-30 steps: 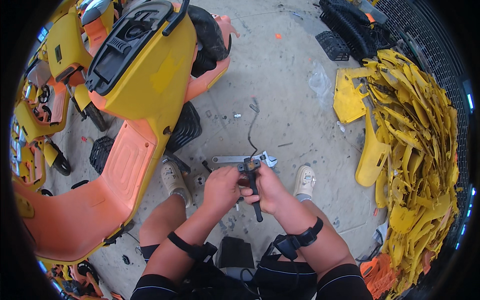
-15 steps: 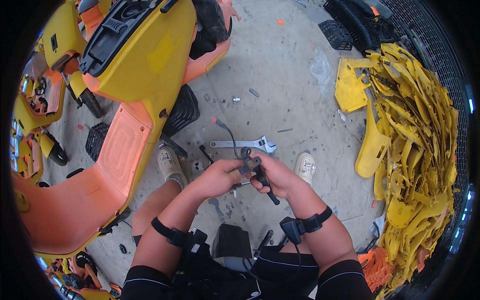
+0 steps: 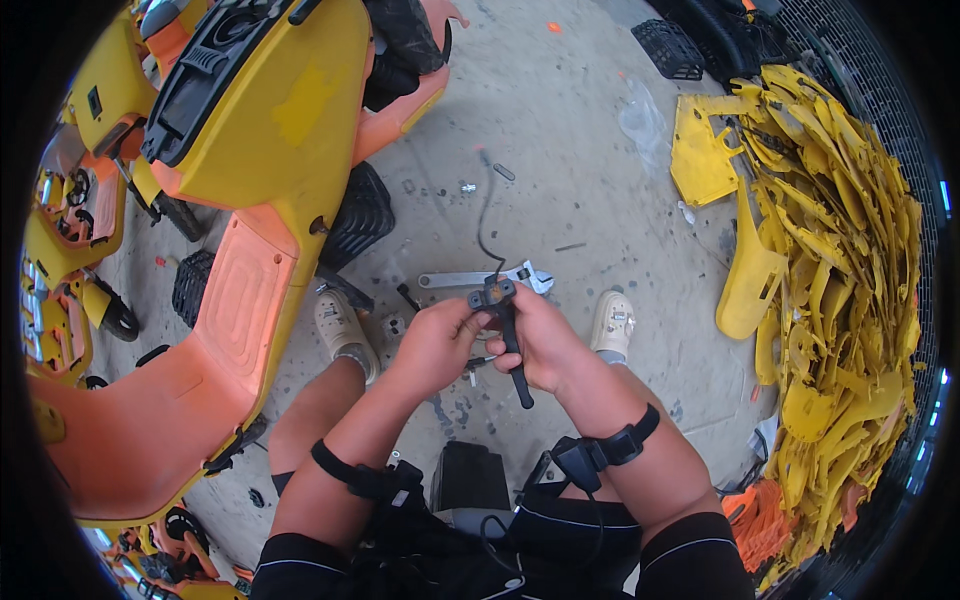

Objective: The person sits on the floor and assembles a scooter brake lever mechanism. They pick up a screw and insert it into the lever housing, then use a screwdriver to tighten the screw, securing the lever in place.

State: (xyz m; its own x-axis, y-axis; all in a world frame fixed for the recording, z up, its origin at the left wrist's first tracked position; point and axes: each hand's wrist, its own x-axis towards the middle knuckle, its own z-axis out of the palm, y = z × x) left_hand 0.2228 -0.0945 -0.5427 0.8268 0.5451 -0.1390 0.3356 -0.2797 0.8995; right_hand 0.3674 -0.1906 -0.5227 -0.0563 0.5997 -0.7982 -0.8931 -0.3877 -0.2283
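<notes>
Both my hands hold a black brake lever [image 3: 521,387], with a clamp body at its top and a thin black cable [image 3: 487,215] running up from it. My left hand [image 3: 437,342] pinches the clamp's left side between thumb and fingers. Around the lever's right side curl the fingers of my right hand [image 3: 543,338], and the lever's free end points down toward me. Just beyond the hands, a silver adjustable wrench [image 3: 450,280] lies on the concrete floor. A slim metal tool [image 3: 478,364] on the ground is partly covered by my hands.
A yellow and orange scooter body [image 3: 300,130] stands at the left, beside a black crate [image 3: 360,215]. To the right rises a large heap of yellow plastic panels [image 3: 840,290]. Another black crate [image 3: 668,50] and a clear plastic bag [image 3: 642,120] lie farther off.
The brake lever has turned so its free end points more straight down. Its cable has swung from the left to stretch up and away. Both hands keep their hold, slightly lower left.
</notes>
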